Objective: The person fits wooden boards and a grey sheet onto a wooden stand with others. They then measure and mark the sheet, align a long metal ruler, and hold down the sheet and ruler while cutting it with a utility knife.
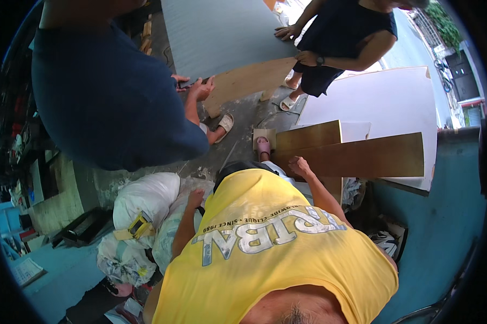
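Observation:
My right hand (pixel 299 166) is curled into a loose fist over a long brown board (pixel 373 156), and nothing shows in it. Whether it rests on the board I cannot tell. A shorter brown board (pixel 308 135) lies against the long one on its far side. My left hand (pixel 196 198) is low on my left, next to the white sacks (pixel 146 197); its fingers are too small and hidden to read. My foot in a pink sandal (pixel 263 146) is on a small pale wooden piece (pixel 257 133).
A co-worker in dark blue (pixel 114 97) at left holds a dark flat object by a plywood board (pixel 254 81). Another person in black (pixel 340 32) grips its far end and touches a grey sheet (pixel 216 32). A yellow tape measure (pixel 142 225) lies on the sacks. A white panel (pixel 383 97) stands right.

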Motion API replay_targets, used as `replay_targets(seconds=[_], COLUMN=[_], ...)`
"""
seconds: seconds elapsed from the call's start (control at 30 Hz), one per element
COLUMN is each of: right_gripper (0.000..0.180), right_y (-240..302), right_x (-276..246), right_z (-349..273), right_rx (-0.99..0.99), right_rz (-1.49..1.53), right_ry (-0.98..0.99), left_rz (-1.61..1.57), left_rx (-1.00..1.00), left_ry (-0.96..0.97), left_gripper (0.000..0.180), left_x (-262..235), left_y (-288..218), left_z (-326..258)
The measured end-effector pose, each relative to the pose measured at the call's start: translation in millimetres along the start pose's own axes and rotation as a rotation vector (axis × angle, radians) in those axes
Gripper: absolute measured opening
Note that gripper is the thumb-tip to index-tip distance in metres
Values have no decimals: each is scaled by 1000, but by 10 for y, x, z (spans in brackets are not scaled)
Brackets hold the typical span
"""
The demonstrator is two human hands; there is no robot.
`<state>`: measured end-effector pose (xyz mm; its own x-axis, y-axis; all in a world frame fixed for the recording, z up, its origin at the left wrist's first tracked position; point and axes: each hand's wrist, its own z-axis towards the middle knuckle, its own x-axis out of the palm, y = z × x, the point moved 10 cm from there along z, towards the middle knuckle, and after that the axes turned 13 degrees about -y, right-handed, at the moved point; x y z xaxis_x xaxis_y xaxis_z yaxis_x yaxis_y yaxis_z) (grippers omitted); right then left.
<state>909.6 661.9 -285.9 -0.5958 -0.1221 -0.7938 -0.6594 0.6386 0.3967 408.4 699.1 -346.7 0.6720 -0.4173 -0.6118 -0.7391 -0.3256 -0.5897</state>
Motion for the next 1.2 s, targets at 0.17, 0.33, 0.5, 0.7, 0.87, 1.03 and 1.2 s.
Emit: replay_targets(seconds=[0.17, 0.33, 0.5, 0.7, 0.87, 1.03, 1.2], right_gripper=[22, 22, 19, 20, 22, 24, 25], right_y=[106, 50, -157, -270, -239, -291, -395], right_x=[-135, -142, -77, 47, 103, 181, 159], right_z=[-10, -28, -40, 4, 37, 121, 241], right_rx=[-118, -130, -75, -103, -129, -73, 12], right_rz=[60, 45, -34, -8, 49, -48, 1], right_ry=[-90, -96, -99, -109, -79, 5, -7], left_rz=[61, 225, 186, 67, 120, 186, 98], left_rx=[85, 12, 69, 63, 101, 352, 227], left_ry=[-2, 26, 49, 43, -10, -26, -5], left_gripper=[35, 31, 30, 28, 28, 26, 25], left_x=[62, 141, 161, 183, 53, -85, -97], left_y=[-32, 103, 41, -12, -166, -554, -634], left_z=[29, 65, 113, 165, 149, 75, 97])
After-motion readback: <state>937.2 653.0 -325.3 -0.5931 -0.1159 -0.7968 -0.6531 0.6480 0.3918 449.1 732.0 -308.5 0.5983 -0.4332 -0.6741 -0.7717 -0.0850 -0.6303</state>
